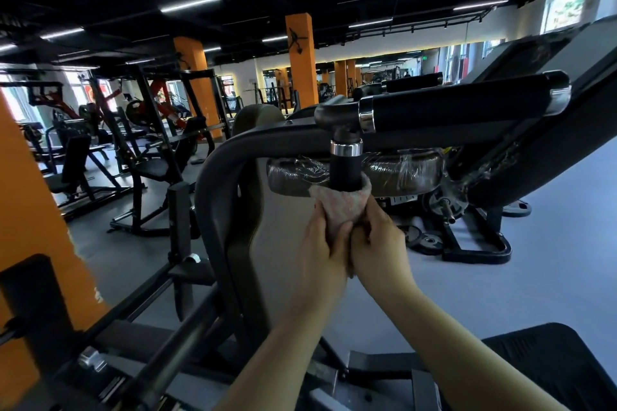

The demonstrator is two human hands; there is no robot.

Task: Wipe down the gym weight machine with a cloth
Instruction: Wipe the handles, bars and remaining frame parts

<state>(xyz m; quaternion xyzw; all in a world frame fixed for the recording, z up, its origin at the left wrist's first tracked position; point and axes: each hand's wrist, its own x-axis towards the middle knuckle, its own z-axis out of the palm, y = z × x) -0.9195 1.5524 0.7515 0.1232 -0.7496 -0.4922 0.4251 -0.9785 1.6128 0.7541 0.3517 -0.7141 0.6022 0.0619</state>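
Nearest to us, our two forearms reach up and forward toward the vertical handle (345, 167), a black grip that hangs down from a chrome collar on the weight machine (220, 183). Just below that handle our left hand (322, 245) and right hand (380, 237) are pressed side by side, thumbs touching, and both are curled tight around the pinkish cloth (340, 207). The cloth is bunched between our palms and its upper edge wraps the bottom end of the handle, so the grip's lower tip is hidden inside it. Left of the handle the machine's dark curved frame tube sweeps down past our left wrist. Directly above the handle a second, horizontal handle (460, 107) with chrome rings runs off to the right. Just behind the handle lies a dark pad (404, 170) wrapped in clear plastic film. Below and right of the handle, beyond our hands, weight plates (427, 238) lie on the grey floor (551, 260) beside a black base frame. Far behind the handle stand orange pillars (300, 57) and more black machines under strip lights.
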